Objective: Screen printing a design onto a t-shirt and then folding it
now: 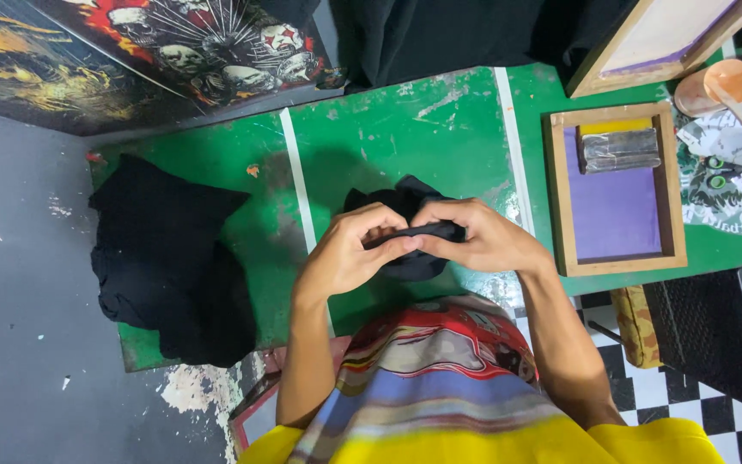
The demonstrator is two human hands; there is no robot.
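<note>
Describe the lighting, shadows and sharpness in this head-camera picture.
Head view: even, fairly bright light and sharp focus on the green table; the left hand and right hand cast a soft shadow beside the black cloth they pinch; that cloth and the black pile lose fold detail in darkness; slight wide-angle bending at the edges.

A dark poster [130, 51] with skull-like figures in red, white and gold hangs slanted along the upper left, beyond the green worktop [388, 137].
</note>
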